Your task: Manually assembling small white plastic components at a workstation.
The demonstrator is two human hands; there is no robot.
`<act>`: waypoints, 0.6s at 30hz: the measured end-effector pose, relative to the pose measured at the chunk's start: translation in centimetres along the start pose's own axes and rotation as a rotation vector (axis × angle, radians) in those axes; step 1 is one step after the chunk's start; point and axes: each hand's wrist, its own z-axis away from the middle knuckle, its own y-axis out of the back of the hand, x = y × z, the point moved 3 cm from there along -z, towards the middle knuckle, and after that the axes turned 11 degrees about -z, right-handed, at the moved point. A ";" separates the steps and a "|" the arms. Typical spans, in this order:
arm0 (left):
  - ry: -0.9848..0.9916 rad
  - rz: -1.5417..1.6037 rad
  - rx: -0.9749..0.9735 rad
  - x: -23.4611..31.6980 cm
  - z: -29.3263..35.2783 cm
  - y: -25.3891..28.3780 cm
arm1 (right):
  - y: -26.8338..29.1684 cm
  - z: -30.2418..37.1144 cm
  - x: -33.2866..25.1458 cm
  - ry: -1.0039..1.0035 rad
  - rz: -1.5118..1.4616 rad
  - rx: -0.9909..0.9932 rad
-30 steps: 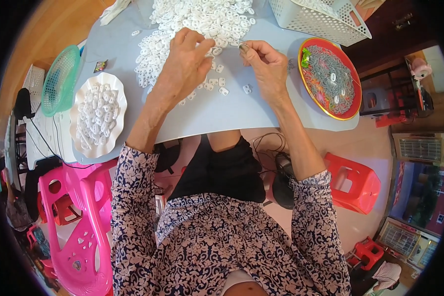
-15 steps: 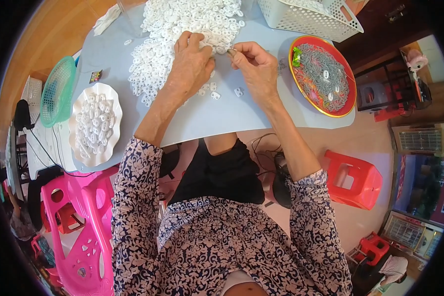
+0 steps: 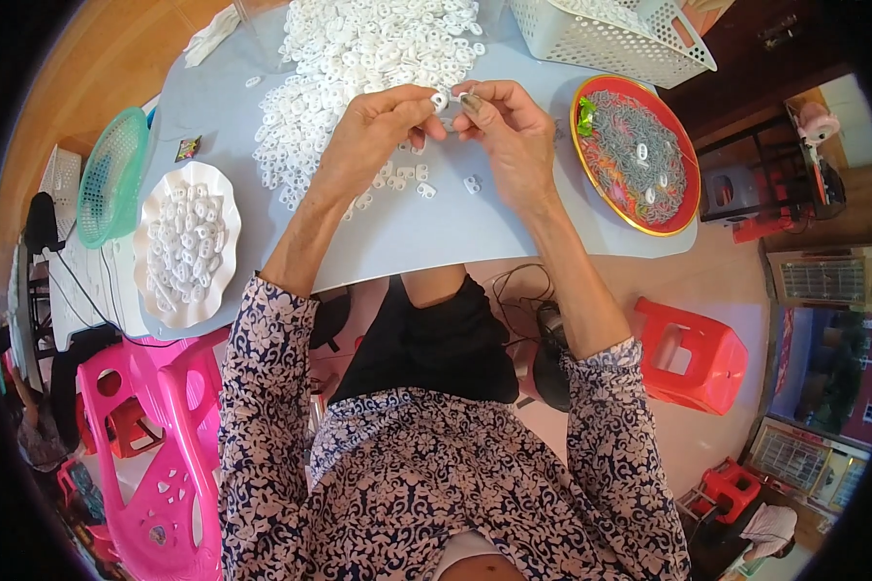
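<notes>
Above the near side of a pile of small white plastic pieces with holes [image 3: 358,68], my two hands meet fingertip to fingertip. My left hand [image 3: 380,126] pinches one white plastic piece [image 3: 440,101]. Close beside it, my right hand [image 3: 512,126] is closed, thumb against forefinger; a small pale bit shows at the tips, too small to name. Several loose pieces [image 3: 426,191] lie on the grey-blue table [image 3: 407,242] below my hands. To the right, a red plate with a gold rim [image 3: 683,208] holds many thin grey pieces and a few white ovals.
At left, a white wavy-edged dish [image 3: 147,261] holds white oval pieces, near a small wrapped packet [image 3: 188,148] and a green mesh basket [image 3: 114,179]. A white perforated basket [image 3: 601,39] stands at the far right. Pink chair [image 3: 155,465] and red stool [image 3: 693,353] flank me.
My left hand has lifted off the pile with a white piece and turned toward the right hand. My right hand stays nearly in place.
</notes>
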 end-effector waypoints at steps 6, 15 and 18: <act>-0.030 -0.023 -0.043 0.0 0.2 -0.5 | -0.1 0.1 0.0 -0.141 -0.061 -0.075; -0.032 0.015 0.016 -0.1 0.3 -0.6 | 0.1 0.1 0.3 -0.097 -0.054 -0.071; -0.065 0.020 0.036 0.0 0.3 -0.8 | 0.2 0.1 0.2 -0.088 -0.044 -0.082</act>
